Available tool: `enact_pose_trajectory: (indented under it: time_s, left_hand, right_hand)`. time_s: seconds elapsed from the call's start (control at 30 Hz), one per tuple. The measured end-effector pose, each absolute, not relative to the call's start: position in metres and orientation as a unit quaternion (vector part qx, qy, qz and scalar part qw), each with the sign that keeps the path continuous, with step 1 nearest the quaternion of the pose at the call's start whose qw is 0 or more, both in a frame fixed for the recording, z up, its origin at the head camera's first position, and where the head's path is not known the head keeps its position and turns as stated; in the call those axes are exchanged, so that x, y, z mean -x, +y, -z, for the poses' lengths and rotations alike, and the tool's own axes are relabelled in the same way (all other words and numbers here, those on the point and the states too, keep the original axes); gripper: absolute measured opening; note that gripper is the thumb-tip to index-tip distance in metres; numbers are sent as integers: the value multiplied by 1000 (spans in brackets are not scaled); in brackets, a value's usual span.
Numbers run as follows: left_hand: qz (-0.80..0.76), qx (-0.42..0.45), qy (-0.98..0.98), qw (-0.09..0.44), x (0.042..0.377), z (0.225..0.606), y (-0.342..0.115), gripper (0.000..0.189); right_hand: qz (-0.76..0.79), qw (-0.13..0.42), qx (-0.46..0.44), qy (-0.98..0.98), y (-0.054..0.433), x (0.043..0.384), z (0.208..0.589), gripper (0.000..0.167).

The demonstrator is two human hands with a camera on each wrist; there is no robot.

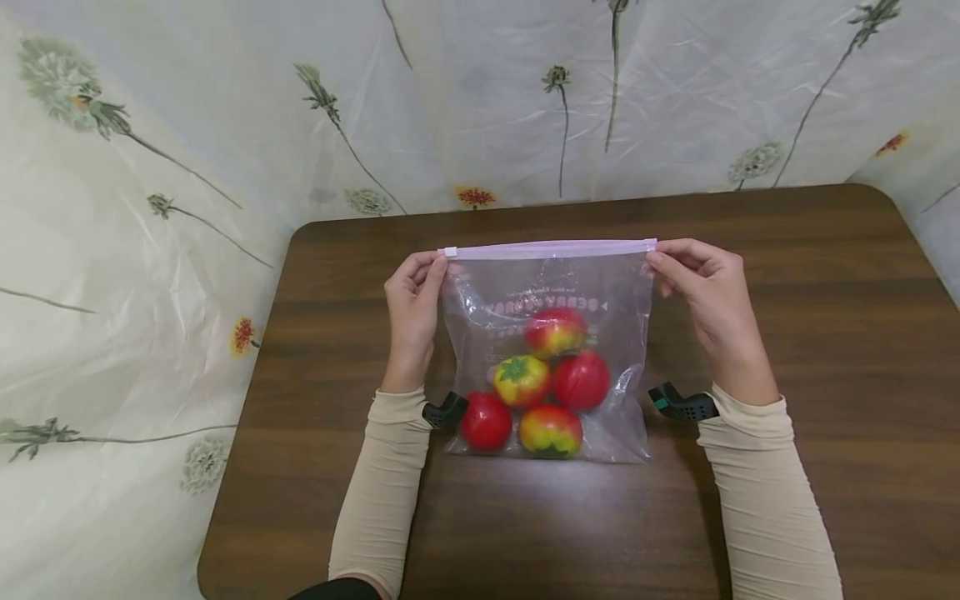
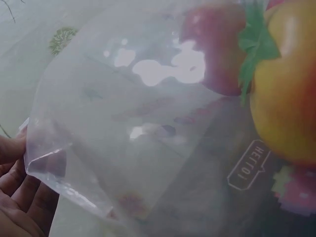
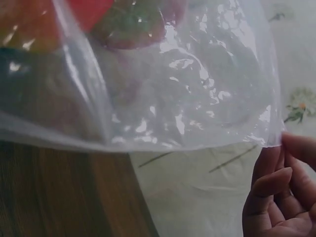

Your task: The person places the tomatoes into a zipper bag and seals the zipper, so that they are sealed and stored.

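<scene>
A clear zip bag (image 1: 630,333) with a lilac top strip hangs stretched between my two hands. My left hand (image 1: 412,317) pinches its upper left corner, beside the white slider (image 1: 450,252). Thumb and fingers of my right hand (image 1: 716,304) pinch the opposite top corner. Inside the bag lie several round red and yellow fruits, among them a yellow one (image 1: 520,382) with a green leafy top and a plain red one (image 1: 486,422) at the lower left. Both wrist views show the shiny film up close, with the left hand (image 2: 24,197) and right hand (image 3: 281,192) at its edges.
A brown wooden table (image 1: 840,350) with rounded corners lies under the bag and arms. Behind it and to the left hangs a pale flowered sheet (image 1: 480,108). Each sleeve carries a small black wrist camera, the left one (image 1: 446,411) close against the bag.
</scene>
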State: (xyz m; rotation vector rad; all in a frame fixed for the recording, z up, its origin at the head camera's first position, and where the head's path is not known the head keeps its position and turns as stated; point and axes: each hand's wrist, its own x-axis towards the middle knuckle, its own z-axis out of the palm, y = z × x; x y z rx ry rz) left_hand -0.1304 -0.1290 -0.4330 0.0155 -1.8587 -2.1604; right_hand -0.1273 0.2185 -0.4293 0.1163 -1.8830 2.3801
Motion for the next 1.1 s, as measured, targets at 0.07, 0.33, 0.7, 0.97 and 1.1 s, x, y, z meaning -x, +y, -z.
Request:
enact_pose_trajectory:
  time_s: [0.07, 0.33, 0.7, 0.97, 1.1]
  left_hand:
    - [754, -7, -640, 146, 130, 433, -130, 9]
    - [754, 0, -642, 139, 129, 433, -127, 11]
    - [747, 17, -648, 151, 128, 431, -127, 9]
    - [748, 21, -648, 144, 128, 432, -125, 16]
    - [752, 13, -645, 137, 128, 431, -124, 15]
  right_hand:
    - [-782, 52, -39, -620, 220, 127, 429, 13]
    - [-754, 40, -37, -655, 223, 130, 425, 26]
    - [-616, 93, -69, -779, 204, 147, 361, 27]
    - [-465, 27, -167, -869, 165, 160, 301, 25]
    - [-394, -13, -236, -888, 143, 167, 281, 25]
